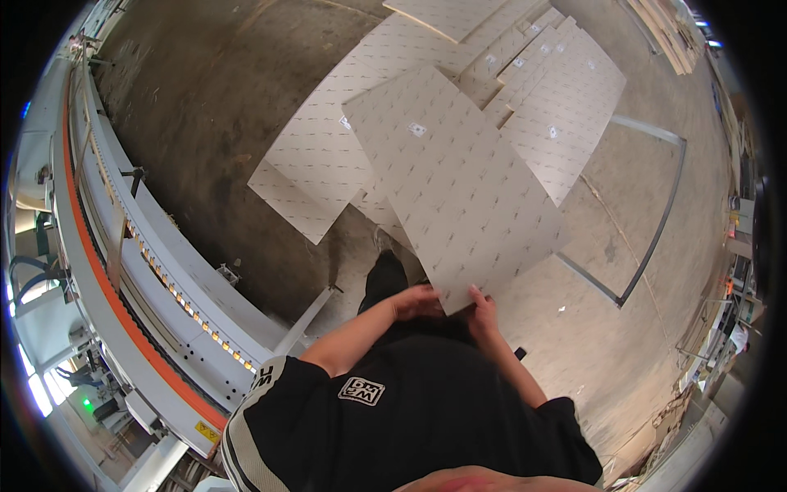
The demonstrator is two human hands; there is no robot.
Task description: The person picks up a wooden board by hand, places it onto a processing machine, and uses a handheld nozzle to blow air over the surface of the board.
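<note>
A large rectangular panel (459, 176), pale beige with small dark printed marks and a white label, stretches away in front of me at a slant. My left hand (416, 302) holds its left edge by the near corner, fingers partly hidden by the board. On the other side of that corner, my right hand (484, 313) grips the near edge with the thumb on top and the other fingers out of sight beneath. The panel's far end overlaps similar panels (316, 135); whether it rests on them I cannot tell.
More labelled panels (557, 111) lie in a stack at the far right. A grey bar frame (662, 234) is on the concrete floor to the right. Along the left runs a long machine (102, 275) with an orange strip. Boards (666, 37) lie at the far right edge.
</note>
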